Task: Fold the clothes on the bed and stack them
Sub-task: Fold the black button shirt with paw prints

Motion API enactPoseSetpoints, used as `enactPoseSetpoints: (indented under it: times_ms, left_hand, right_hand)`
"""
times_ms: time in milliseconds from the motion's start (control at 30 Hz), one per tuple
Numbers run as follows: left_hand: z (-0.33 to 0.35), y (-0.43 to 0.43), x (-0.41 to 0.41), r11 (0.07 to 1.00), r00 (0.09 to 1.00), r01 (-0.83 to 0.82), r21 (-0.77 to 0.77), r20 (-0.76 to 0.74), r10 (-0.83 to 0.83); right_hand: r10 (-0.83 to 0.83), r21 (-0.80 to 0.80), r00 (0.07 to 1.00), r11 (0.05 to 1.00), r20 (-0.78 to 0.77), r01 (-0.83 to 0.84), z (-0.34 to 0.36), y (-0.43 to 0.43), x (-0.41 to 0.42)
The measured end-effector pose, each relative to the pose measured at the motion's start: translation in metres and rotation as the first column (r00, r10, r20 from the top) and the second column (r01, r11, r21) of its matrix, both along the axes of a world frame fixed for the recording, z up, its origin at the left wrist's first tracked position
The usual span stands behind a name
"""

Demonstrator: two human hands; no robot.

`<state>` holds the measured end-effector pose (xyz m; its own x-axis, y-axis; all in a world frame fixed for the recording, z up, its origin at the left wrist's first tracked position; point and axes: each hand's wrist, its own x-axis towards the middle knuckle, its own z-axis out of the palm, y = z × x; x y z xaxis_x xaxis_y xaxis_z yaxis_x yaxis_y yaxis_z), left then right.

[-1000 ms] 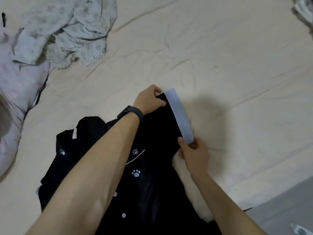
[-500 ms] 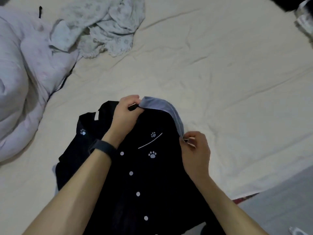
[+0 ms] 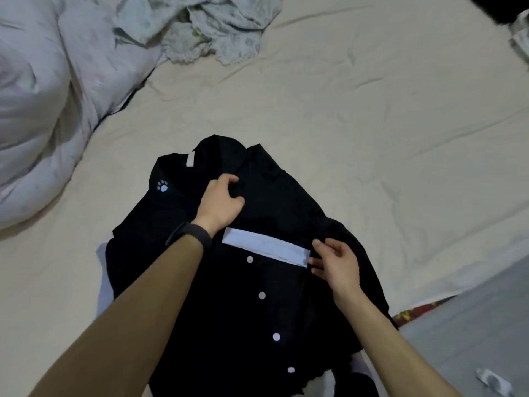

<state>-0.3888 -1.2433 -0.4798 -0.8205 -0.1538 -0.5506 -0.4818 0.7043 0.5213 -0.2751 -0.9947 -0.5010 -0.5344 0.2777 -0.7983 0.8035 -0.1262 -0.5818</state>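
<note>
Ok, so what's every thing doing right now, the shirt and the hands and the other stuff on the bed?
black shirt, front up, buttoned, partly folded.
pale cuff, lying flat across the shirt's front.
left hand, fingers curled into the shirt fabric.
right hand, fingertips at the cuff's end; grip unclear.
green garment, crumpled, unfolded.
duvet, bunched up.

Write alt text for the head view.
A person folds a black buttoned shirt on a cream bedsheet: the left hand grips cloth below the collar, the right hand touches the end of a pale blue cuff. A crumpled pale garment lies beyond.
</note>
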Motion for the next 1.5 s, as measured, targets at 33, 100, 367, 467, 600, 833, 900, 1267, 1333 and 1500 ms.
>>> enactPoseSetpoints:
  times_ms: [33,100,367,467,600,833,900,1267,1333,1500]
  left_hand:
    - [-0.002,0.006,-0.012,1.000,1.000,-0.003,0.007,-0.007,0.003]
    - [-0.007,0.017,-0.034,1.000,1.000,-0.003,-0.001,-0.009,0.003]
    - [-0.033,0.033,-0.089,0.989,0.966,0.046,-0.139,0.257,-0.008]
    - [-0.038,0.036,-0.095,0.993,0.988,-0.007,-0.117,0.152,0.025]
    - [-0.040,0.043,-0.109,1.000,0.961,-0.013,-0.019,0.275,0.017]
    - [-0.035,0.057,-0.130,0.974,0.938,-0.157,0.165,0.335,0.094]
    - [-0.035,0.062,-0.135,0.910,0.904,-0.293,0.294,0.394,0.164]
    - [-0.044,0.069,-0.115,0.972,0.991,-0.134,0.194,0.058,0.125]
    - [-0.038,0.063,-0.090,0.996,0.996,-0.061,0.067,-0.062,0.065]
    - [-0.029,0.046,-0.020,0.941,0.984,0.140,-0.307,0.151,-0.096]
  right_hand:
    - [-0.082,-0.078,0.996,0.993,0.020,0.084,0.002,-0.004,-0.010]
    - [-0.171,-0.149,0.982,0.972,0.083,0.182,0.002,-0.010,-0.028]
    - [-0.317,-0.256,0.910,0.887,0.268,0.385,-0.019,-0.002,-0.054]
    - [-0.404,-0.321,0.879,0.822,0.254,0.471,-0.023,0.008,-0.048]
    - [-0.474,-0.326,0.843,0.779,0.252,0.536,-0.019,0.016,-0.050]
    - [-0.327,-0.301,0.899,0.861,0.290,0.410,-0.020,0.014,-0.062]
    - [-0.375,-0.302,0.894,0.847,0.247,0.438,-0.026,0.016,-0.065]
    - [-0.182,-0.017,0.981,0.983,0.065,0.184,-0.023,0.007,-0.057]
    - [-0.077,0.105,0.994,0.992,0.071,0.070,-0.022,0.003,-0.050]
    - [0.246,0.202,0.949,0.937,0.195,-0.284,-0.022,-0.004,-0.032]
